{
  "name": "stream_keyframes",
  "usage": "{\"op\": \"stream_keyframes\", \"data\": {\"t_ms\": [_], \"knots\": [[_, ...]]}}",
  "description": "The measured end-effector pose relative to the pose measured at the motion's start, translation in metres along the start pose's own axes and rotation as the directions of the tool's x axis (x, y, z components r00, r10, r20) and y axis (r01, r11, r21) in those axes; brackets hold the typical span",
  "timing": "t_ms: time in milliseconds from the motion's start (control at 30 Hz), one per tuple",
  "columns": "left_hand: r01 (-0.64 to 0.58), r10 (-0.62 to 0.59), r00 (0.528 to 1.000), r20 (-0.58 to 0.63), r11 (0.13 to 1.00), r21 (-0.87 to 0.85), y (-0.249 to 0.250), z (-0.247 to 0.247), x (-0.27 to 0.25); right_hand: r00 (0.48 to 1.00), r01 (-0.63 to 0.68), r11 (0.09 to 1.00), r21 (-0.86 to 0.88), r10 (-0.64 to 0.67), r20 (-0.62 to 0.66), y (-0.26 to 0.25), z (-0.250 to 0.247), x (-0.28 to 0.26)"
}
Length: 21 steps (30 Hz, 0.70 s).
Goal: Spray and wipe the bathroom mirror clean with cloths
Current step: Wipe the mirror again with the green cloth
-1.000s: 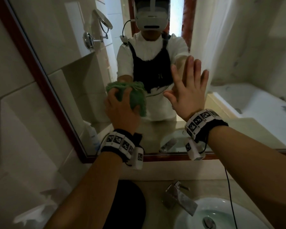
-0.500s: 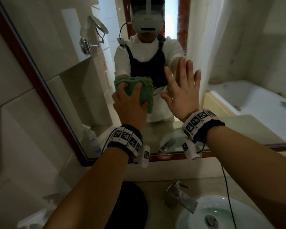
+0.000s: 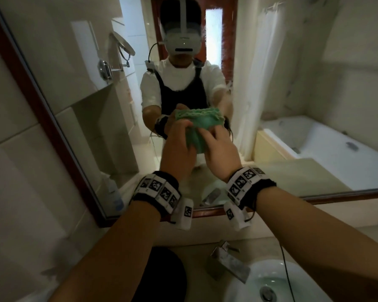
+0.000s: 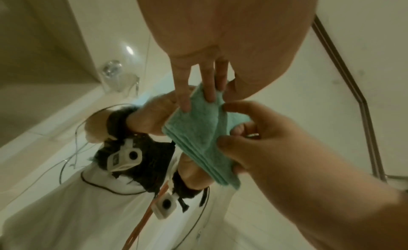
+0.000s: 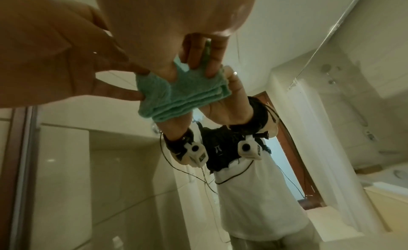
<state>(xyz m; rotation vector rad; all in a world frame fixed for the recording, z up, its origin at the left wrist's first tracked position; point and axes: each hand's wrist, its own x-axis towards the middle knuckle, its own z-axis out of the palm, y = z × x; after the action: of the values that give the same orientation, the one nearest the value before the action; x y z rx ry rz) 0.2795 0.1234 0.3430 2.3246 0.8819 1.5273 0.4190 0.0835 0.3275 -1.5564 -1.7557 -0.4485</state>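
Observation:
A folded green cloth (image 3: 198,131) is held up just in front of the mirror (image 3: 74,83), between both hands. My left hand (image 3: 181,136) grips its left side. In the left wrist view the left hand's fingers (image 4: 209,93) lie over the cloth (image 4: 198,136). My right hand (image 3: 214,138) pinches the cloth's right side, thumb and fingers curled round its edge (image 4: 234,131). In the right wrist view the right hand's fingers (image 5: 198,61) press on the cloth (image 5: 181,93) while the left hand (image 5: 141,84) pinches its corner. I cannot tell whether the cloth touches the glass.
The mirror has a dark red wooden frame (image 3: 31,110). Below it lie the counter, a chrome faucet (image 3: 227,262), a white basin (image 3: 271,286) and a black round object (image 3: 168,275). The glass reflects a bathtub, a shower curtain and a wall-mounted shaving mirror.
My right hand has left the glass, where it lay flat, and come down left to take hold of the cloth. The left hand has carried the cloth rightward to meet it.

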Motion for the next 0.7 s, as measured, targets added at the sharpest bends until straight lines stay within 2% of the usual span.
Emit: {"op": "stream_keyframes", "data": {"t_ms": [67,133,200,267,367,567,700], "knots": [[-0.016,0.018,0.996,-0.082,1.0,0.025,-0.005,-0.018,0.003,0.999,-0.031,0.996,-0.088,0.029,-0.019,-0.004,0.006,0.005],[-0.01,0.056,0.976,-0.212,0.978,0.209,-0.013,-0.035,0.005,0.998,-0.059,0.987,-0.15,0.052,-0.047,-0.006,0.009,0.008],[0.09,0.022,0.959,-0.281,0.922,0.377,-0.024,-0.049,0.006,0.996,-0.066,0.981,-0.182,0.053,-0.074,-0.007,0.011,0.008],[0.16,-0.026,0.956,-0.291,0.88,0.446,-0.035,-0.055,0.007,0.994,-0.083,0.979,-0.186,0.067,-0.091,-0.004,0.008,0.006],[0.179,-0.06,0.967,-0.246,0.85,0.495,-0.046,-0.056,0.007,0.975,-0.193,0.97,-0.147,0.173,-0.139,0.017,-0.006,0.001],[0.196,-0.068,0.966,-0.25,0.82,0.537,-0.054,-0.051,0.007,0.861,-0.46,0.888,-0.019,0.441,-0.255,0.097,-0.066,-0.01],[0.215,-0.069,0.96,-0.273,0.807,0.55,-0.052,-0.048,0.008,0.838,-0.487,0.874,-0.002,0.466,-0.284,0.107,-0.082,-0.009]]}}
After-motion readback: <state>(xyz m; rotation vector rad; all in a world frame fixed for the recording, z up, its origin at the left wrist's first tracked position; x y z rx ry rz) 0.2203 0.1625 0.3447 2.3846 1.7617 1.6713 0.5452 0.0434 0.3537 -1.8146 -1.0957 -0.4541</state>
